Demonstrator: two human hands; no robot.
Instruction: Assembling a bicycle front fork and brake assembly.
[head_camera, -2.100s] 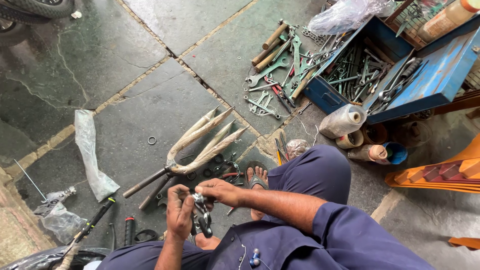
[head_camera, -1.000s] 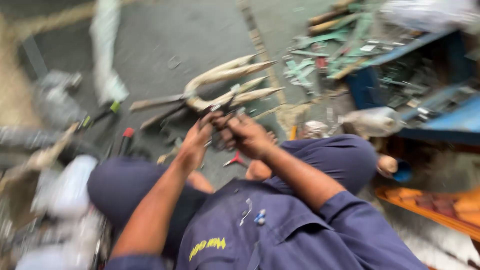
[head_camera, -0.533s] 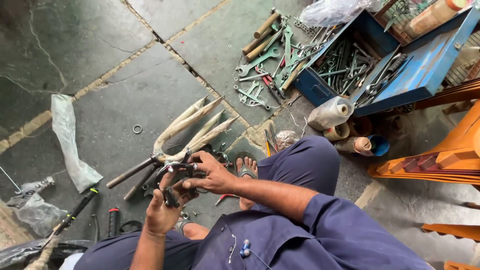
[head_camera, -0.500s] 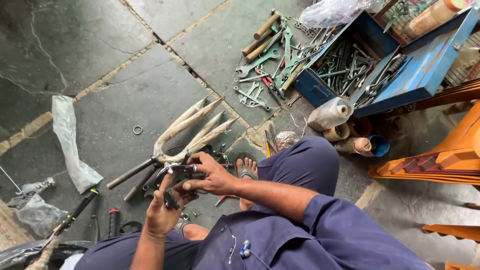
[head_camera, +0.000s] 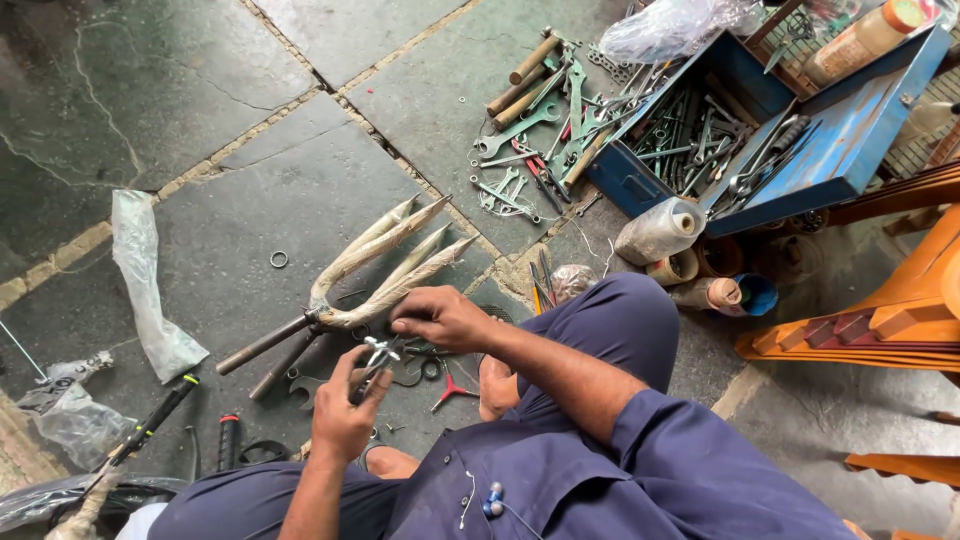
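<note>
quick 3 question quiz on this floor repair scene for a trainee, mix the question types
1. True or false: the blue toolbox stands open.
2. Which hand holds the small metal part? A) left hand B) right hand C) neither
3. Fill in: the two wrapped bicycle forks lie on the stone ___.

Key:
1. True; tools show inside it.
2. A; the right hand's fingertips are at the part from above, but whether they pinch it is unclear.
3. floor
</note>
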